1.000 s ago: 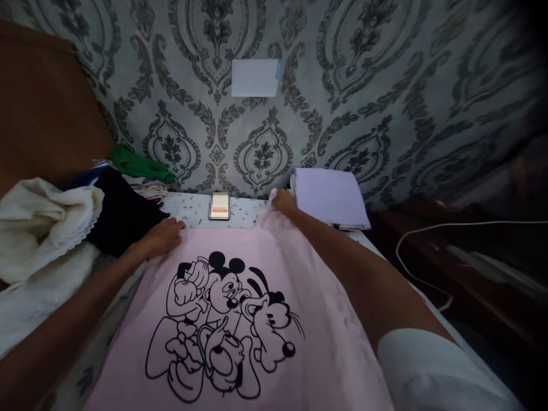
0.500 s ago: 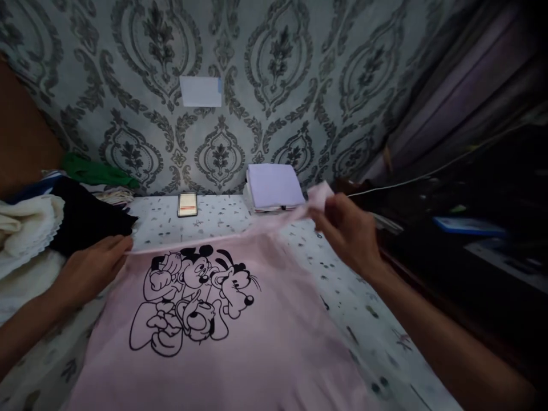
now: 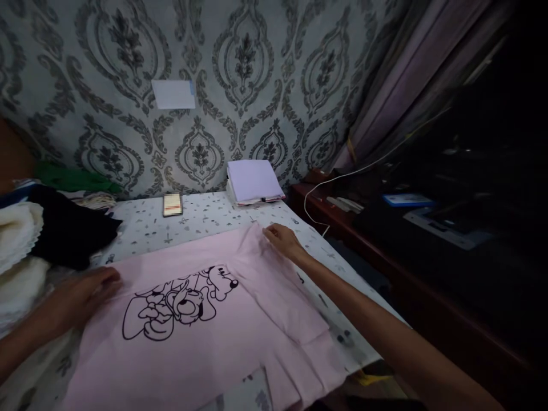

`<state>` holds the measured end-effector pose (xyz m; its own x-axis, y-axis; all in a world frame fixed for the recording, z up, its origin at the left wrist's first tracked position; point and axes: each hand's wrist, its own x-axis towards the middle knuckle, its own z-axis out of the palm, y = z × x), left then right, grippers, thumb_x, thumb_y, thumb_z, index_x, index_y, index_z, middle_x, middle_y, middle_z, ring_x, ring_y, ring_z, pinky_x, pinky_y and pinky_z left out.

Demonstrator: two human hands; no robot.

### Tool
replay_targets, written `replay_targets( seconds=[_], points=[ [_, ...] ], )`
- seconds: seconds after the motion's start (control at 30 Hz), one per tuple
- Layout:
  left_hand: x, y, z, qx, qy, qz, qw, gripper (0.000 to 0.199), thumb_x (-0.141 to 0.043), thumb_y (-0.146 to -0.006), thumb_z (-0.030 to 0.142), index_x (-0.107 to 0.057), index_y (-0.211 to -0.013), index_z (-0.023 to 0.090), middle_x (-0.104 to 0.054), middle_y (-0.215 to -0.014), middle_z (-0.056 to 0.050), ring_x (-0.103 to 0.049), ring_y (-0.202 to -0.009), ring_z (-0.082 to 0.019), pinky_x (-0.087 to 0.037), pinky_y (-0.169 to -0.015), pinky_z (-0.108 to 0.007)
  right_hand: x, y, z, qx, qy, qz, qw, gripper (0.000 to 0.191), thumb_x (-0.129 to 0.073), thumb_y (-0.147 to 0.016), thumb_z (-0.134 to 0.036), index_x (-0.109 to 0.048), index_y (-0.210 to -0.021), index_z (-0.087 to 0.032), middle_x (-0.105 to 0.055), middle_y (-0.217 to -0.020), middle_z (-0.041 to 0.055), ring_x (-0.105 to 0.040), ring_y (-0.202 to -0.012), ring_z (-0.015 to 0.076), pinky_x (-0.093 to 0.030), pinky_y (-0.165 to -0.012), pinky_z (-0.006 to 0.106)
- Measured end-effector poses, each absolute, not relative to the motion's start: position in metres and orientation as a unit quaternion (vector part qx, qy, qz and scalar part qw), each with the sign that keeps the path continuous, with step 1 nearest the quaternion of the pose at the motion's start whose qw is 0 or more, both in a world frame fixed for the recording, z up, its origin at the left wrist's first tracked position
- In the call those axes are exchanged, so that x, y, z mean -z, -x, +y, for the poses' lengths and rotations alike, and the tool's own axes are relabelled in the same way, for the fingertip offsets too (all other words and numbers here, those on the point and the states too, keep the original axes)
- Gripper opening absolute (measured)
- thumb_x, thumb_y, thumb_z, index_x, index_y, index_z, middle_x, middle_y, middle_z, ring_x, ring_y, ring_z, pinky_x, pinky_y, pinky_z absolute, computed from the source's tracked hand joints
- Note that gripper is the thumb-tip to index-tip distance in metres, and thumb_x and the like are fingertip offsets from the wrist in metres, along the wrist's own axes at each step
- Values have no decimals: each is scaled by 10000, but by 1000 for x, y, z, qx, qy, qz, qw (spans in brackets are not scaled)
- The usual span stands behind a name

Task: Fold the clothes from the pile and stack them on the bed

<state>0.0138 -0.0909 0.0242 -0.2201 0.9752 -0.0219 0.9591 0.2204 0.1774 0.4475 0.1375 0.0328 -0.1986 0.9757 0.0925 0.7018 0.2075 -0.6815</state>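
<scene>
A pink garment (image 3: 240,342) with a black line drawing of cartoon characters lies spread over the patterned white sheet (image 3: 205,214). Its far edge is folded over, covering the upper part of the drawing. My right hand (image 3: 280,238) pinches the garment at its far right corner, fingers closed. At the left edge, my left hand (image 3: 96,285) rests on or just above the cloth, somewhat blurred; whether its fingers grip anything I cannot tell.
Black, green and cream clothes (image 3: 71,222) are heaped at the left. A phone-like object (image 3: 172,204) and a stack of papers (image 3: 254,181) lie near the wall. A white cable (image 3: 338,178) crosses the dark red furniture on the right.
The garment's far edge has come down over the drawing's top. My right hand has lowered toward me with its corner, my left hand has moved nearer too, and the view has shifted right.
</scene>
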Motion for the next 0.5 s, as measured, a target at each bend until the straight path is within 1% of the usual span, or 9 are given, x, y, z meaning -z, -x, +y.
replay_targets(
  seconds=[0.07,0.13,0.2,0.23,0.3,0.4,0.5],
  points=[
    [-32,-15,-75,-67,-606,789,73,515,-274,-884,556,-650,-1031,237,-728,-1079,-58,-679,-957,-247,-531,-816,-333,-25,-426,162,-269,612,-695,265,338,-596,-845,-461,-569,-628,-203,-609,-669,25,-557,-736,182,-369,-664,282],
    [-31,-13,-59,-66,-595,800,34,502,-273,-896,469,-623,-1107,178,-689,-1174,-111,-629,-1097,-270,-495,-917,-354,-19,-413,178,-292,622,-674,270,368,-658,-797,-454,-537,-556,-203,-561,-603,23,-546,-725,191,-353,-647,287],
    [-24,-8,-46,-47,-598,800,1,497,-303,-891,420,-601,-1169,136,-660,-1224,-144,-583,-1177,-288,-455,-979,-369,-15,-409,189,-326,621,-655,283,333,-726,-715,-360,-518,-508,-203,-510,-541,6,-532,-696,184,-345,-622,280],
    [-19,-6,-41,-34,-607,794,-2,487,-312,-894,407,-596,-1175,130,-658,-1220,-148,-580,-1175,-288,-444,-984,-367,-13,-409,193,-349,614,-644,294,311,-738,-678,-304,-508,-495,-203,-490,-520,-5,-523,-675,174,-346,-607,273],
    [-10,-1,-34,-11,-624,781,9,421,-304,-911,379,-611,-1086,149,-684,-1123,-130,-613,-1085,-270,-447,-937,-346,-8,-413,198,-400,594,-616,328,282,-717,-644,-239,-479,-497,-208,-456,-498,-29,-501,-624,149,-359,-575,256],
    [-3,3,-30,-3,-630,776,21,330,-282,-923,326,-581,-869,197,-693,-924,-80,-632,-918,-238,-441,-831,-318,3,-419,201,-479,555,-555,393,267,-662,-658,-243,-420,-547,-228,-430,-507,-53,-490,-577,125,-412,-551,236],
    [-2,6,-28,-6,-614,789,25,299,-300,-914,321,-549,-785,217,-682,-852,-56,-624,-860,-235,-424,-747,-306,15,-426,199,-545,521,-488,440,279,-655,-635,-209,-383,-588,-244,-433,-519,-56,-506,-567,121,-465,-549,228]
  ],
)
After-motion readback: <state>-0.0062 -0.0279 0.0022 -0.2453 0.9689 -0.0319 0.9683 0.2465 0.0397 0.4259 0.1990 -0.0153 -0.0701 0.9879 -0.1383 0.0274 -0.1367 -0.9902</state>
